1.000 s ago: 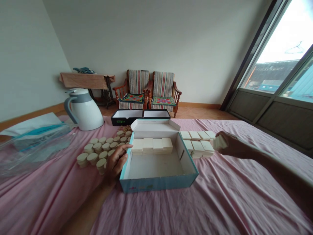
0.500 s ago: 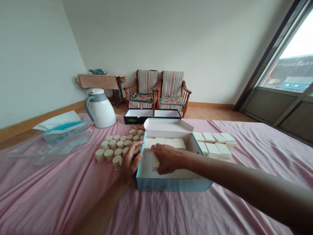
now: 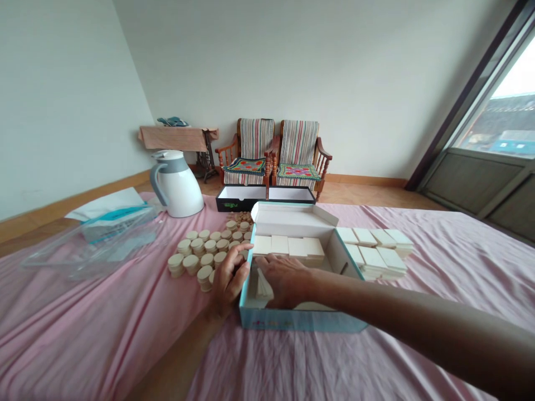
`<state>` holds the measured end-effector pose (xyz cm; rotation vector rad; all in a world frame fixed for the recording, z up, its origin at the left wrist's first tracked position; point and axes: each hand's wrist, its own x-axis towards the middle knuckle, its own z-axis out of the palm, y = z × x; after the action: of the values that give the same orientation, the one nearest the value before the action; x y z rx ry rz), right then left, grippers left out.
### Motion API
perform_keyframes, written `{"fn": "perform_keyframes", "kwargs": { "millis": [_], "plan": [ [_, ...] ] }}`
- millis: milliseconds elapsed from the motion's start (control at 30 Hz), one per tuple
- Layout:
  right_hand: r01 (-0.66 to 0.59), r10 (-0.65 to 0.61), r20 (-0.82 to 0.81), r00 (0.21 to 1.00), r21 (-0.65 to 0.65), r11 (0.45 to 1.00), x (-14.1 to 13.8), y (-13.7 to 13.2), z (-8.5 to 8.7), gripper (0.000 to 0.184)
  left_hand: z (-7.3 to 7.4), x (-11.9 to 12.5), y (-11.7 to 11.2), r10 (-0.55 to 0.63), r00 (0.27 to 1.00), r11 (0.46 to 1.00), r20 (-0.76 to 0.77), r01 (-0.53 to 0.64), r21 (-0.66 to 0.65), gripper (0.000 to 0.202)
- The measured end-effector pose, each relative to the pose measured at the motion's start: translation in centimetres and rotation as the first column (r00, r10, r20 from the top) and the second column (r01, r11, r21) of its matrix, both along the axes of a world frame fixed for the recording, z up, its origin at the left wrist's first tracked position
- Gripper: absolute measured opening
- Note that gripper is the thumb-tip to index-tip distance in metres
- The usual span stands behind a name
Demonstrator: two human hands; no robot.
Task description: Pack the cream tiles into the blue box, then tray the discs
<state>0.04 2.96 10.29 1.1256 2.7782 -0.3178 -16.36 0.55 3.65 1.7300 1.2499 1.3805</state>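
Observation:
My right hand (image 3: 286, 281) is down inside a light blue cardboard box (image 3: 303, 320) with its flap up. Its fingers are round a small stack of pale square wooden tiles (image 3: 263, 288), which fan out at the left; part of the grip is hidden behind the hand. Along the box's back wall stands a row of pale square tiles (image 3: 297, 247). My left hand (image 3: 228, 281) is at the box's left wall, fingers bent and fingertips at the rim. Beside it are stacks of round wooden discs (image 3: 204, 273).
Square tile stacks (image 3: 378, 257) stand right of the box. Behind it is a black open box (image 3: 223, 204), with small wooden pieces (image 3: 244, 216) in front. A white jug (image 3: 184, 192) and clear plastic packaging (image 3: 108, 245) lie left on the pink cloth (image 3: 104, 323).
My right hand has gone lower into the box, and its tiles now tilt and fan out. The left hand stays at the box wall. The whole view has shifted slightly.

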Motion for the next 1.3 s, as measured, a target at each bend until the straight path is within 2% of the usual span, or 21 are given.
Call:
{"fn": "perform_keyframes", "kwargs": {
  "millis": [100,167,233,267,300,333,400,433,467,533,667,733,800,867,933,1033,1100,1167,1300],
  "plan": [
    [0.002,0.0,-0.075,0.997,0.029,1.0,1.6,-0.2,2.0,0.074,0.1,0.1,-0.1,-0.011,0.999,1.0,0.04,0.012,-0.016,0.04],
    [0.056,-0.052,-0.126,0.991,0.031,0.998,2.8,-0.2,2.9,0.058,0.2,0.3,-0.2,-0.017,0.998,1.0,0.064,0.018,-0.014,0.041],
    [0.142,-0.148,-0.123,0.981,-0.052,0.988,3.8,0.0,2.8,0.038,0.3,0.4,-0.2,-0.014,0.997,1.0,0.072,0.014,-0.006,0.042],
    [0.187,-0.204,-0.107,0.973,-0.149,0.971,4.2,0.2,2.4,0.03,0.3,0.4,-0.2,-0.009,0.997,1.0,0.072,0.009,-0.001,0.043],
    [0.224,-0.258,-0.09,0.962,-0.28,0.933,4.5,0.3,1.7,0.022,0.4,0.4,-0.2,-0.006,0.998,1.0,0.068,0.006,0.002,0.043],
    [0.253,-0.313,-0.078,0.947,-0.421,0.871,4.6,0.4,0.9,0.015,0.4,0.4,-0.2,-0.003,0.998,1.0,0.064,0.003,0.004,0.043],
    [0.272,-0.426,-0.083,0.901,-0.657,0.703,4.5,0.5,-0.8,0.009,0.4,0.4,-0.1,-0.002,0.998,1.0,0.057,0.001,0.006,0.043],
    [0.262,-0.481,-0.103,0.87,-0.732,0.629,4.3,0.5,-1.5,0.009,0.4,0.4,-0.1,-0.003,0.999,1.0,0.054,0.003,0.004,0.044],
    [0.25,-0.529,-0.125,0.839,-0.775,0.58,3.9,0.4,-2.1,0.01,0.4,0.4,-0.2,-0.005,0.999,1.0,0.054,0.005,0.0,0.044],
    [0.254,-0.608,-0.151,0.779,-0.812,0.526,3.0,0.2,-2.5,0.012,0.4,0.3,-0.2,-0.006,0.999,1.0,0.054,0.007,-0.006,0.044],
    [0.298,-0.738,-0.121,0.664,-0.862,0.409,1.1,-0.1,-2.2,0.017,0.4,0.3,-0.1,-0.004,0.999,1.0,0.052,0.004,0.001,0.043],
    [0.332,-0.765,-0.08,0.639,-0.869,0.368,0.5,-0.1,-2.1,0.015,0.4,0.3,-0.1,-0.004,0.999,1.0,0.05,0.004,0.001,0.043],
    [0.374,-0.758,-0.047,0.651,-0.849,0.374,0.2,0.1,-2.3,0.013,0.3,0.3,-0.1,-0.002,0.999,1.0,0.046,0.002,0.0,0.044],
    [0.385,-0.713,-0.025,0.701,-0.828,0.407,0.1,0.5,-2.5,0.011,0.3,0.3,-0.1,0.002,0.999,1.0,0.041,-0.001,-0.002,0.045],
    [0.386,-0.63,-0.002,0.776,-0.789,0.478,0.3,1.0,-2.7,0.01,0.3,0.2,-0.1,0.005,0.999,1.0,0.039,-0.005,-0.006,0.044],
    [0.37,-0.492,0.019,0.871,-0.684,0.628,1.0,1.8,-3.0,0.016,0.2,0.3,-0.1,-0.003,0.999,1.0,0.039,0.003,-0.013,0.043],
    [0.343,-0.421,0.032,0.906,-0.637,0.69,1.4,2.3,-3.1,0.019,0.2,0.3,-0.1,-0.011,0.999,1.0,0.038,0.011,-0.012,0.042],
    [0.323,-0.369,0.063,0.927,-0.632,0.704,1.7,2.5,-3.3,0.021,0.3,0.4,-0.1,-0.012,0.999,1.0,0.037,0.012,-0.004,0.041],
    [0.287,-0.35,0.053,0.935,-0.691,0.663,1.6,2.4,-3.9,0.025,0.3,0.4,-0.1,-0.019,0.999,1.0,0.039,0.019,0.003,0.038]
  ]
}}
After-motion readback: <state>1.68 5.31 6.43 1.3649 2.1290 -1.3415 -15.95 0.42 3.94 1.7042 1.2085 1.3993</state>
